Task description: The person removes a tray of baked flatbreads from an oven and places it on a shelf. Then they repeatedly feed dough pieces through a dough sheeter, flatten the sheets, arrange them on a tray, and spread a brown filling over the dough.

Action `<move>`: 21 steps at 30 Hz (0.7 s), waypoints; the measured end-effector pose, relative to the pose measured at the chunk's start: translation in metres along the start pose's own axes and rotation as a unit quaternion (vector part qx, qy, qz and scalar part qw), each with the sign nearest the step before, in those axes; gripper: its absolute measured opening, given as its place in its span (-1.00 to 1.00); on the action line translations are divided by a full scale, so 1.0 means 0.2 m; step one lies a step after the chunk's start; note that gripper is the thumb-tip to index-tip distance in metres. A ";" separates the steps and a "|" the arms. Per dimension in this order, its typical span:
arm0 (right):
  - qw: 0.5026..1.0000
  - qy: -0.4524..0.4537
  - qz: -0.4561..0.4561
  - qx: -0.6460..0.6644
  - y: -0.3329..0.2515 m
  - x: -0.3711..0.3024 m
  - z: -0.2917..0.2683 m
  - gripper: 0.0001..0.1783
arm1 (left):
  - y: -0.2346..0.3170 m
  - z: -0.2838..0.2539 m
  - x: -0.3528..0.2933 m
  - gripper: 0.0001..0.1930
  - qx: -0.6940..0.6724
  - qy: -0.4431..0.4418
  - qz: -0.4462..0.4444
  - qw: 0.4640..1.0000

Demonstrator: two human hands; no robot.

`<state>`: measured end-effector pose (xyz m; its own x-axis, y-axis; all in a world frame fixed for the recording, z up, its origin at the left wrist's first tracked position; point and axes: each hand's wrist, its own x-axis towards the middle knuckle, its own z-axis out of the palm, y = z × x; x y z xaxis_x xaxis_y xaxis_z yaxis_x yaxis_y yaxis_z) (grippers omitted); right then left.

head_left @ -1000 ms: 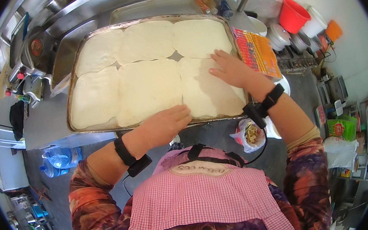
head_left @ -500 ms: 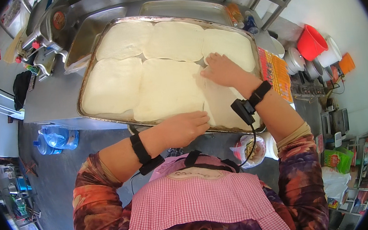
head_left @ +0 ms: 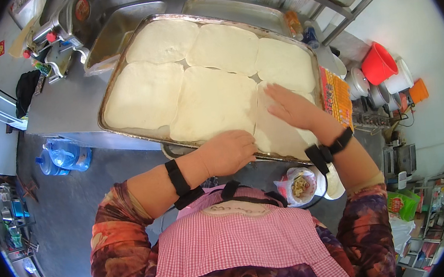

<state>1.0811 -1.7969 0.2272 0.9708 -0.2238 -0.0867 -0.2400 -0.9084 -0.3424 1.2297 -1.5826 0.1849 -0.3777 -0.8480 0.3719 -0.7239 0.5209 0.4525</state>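
Pressing dough sheet [head_left: 277, 133], left hand [head_left: 228, 151], right hand [head_left: 294, 107], tray [head_left: 120, 79] edge partly hidden.

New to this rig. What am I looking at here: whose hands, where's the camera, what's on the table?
No machine here: a person works bare-handed, and the camera sits on their head, looking down through a fisheye lens, so straight edges bend. Both forearms enter from below, each with a black wrist strap. The left hand lies flat on the near edge of the dough in a big metal tray. The right hand presses flat on the near-right slab. Six pale slabs fill the tray. Nothing is gripped. Beside the tray lie an orange packet, a red bucket and, on the floor, water jugs.
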 end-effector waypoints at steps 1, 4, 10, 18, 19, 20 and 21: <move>0.999 -0.023 -0.046 0.002 -0.05 -0.06 0.02 -0.37 | 0.01 0.00 0.00 -0.79 0.006 0.017 -0.016 1.000; 0.989 -0.078 -0.119 -0.028 -0.19 -0.22 0.08 -0.37 | 0.01 0.00 -0.01 -0.82 0.004 0.023 -0.033 0.999; 0.981 -0.149 -0.065 0.102 -0.16 -0.16 0.06 -0.28 | -0.02 0.02 0.00 -0.81 -0.009 0.027 0.013 1.000; 0.990 0.036 0.003 -0.138 -0.09 0.23 0.16 -0.32 | -0.02 0.02 -0.01 -0.83 -0.052 0.018 -0.030 0.998; 0.990 0.056 0.026 -0.127 -0.10 0.25 0.17 -0.32 | -0.02 0.01 -0.01 -0.83 -0.064 0.016 -0.040 0.997; 0.990 0.022 0.028 -0.136 -0.10 0.26 0.17 -0.33 | -0.03 0.01 0.00 -0.83 -0.076 0.016 -0.047 0.996; 0.989 0.031 0.020 -0.141 -0.10 0.27 0.17 -0.33 | -0.03 0.01 0.00 -0.81 -0.091 0.002 -0.064 0.994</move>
<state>1.1382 -1.7790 0.1976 0.9607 -0.2756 -0.0346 -0.2773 -0.9586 -0.0651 1.2327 -1.5857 0.1814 -0.2864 -0.9080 0.3058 -0.6488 0.4187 0.6355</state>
